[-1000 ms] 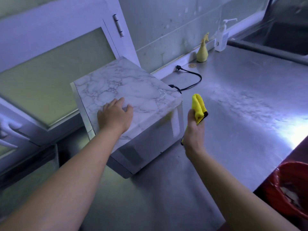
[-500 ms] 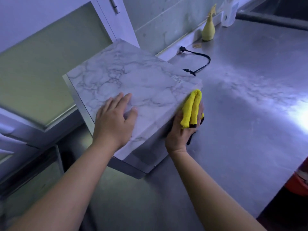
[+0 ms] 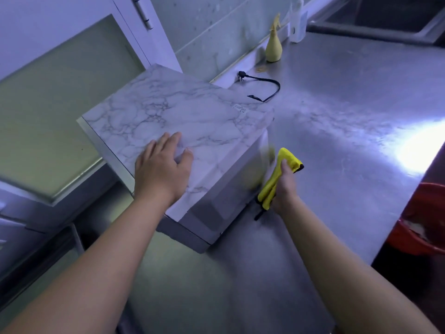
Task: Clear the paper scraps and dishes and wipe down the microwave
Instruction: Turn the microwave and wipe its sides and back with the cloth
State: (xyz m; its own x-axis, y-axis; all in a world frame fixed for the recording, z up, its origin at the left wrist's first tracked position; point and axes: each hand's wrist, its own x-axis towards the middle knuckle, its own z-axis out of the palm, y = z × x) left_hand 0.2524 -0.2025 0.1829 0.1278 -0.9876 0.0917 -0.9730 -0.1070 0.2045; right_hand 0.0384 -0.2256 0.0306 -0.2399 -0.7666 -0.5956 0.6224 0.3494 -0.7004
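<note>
The microwave (image 3: 192, 112), covered in white marble-pattern film, stands on the steel counter (image 3: 337, 131). My left hand (image 3: 163, 167) lies flat on its top near the front edge, fingers spread. My right hand (image 3: 285, 186) grips a folded yellow cloth (image 3: 277, 177) with a black edge, held against the microwave's right side face near the front. The side face there looks blurred. The microwave's door is hidden from view.
A black power cord (image 3: 267, 89) lies loose behind the microwave. A yellow spray bottle (image 3: 273, 45) and a white pump dispenser (image 3: 298, 25) stand by the wall. A red bucket (image 3: 423, 220) sits below the counter's right edge. A cabinet door (image 3: 60, 97) hangs at left.
My right hand with the cloth has slid from the microwave's top right edge down along its right side. The left hand stays flat on top. The camera has shifted.
</note>
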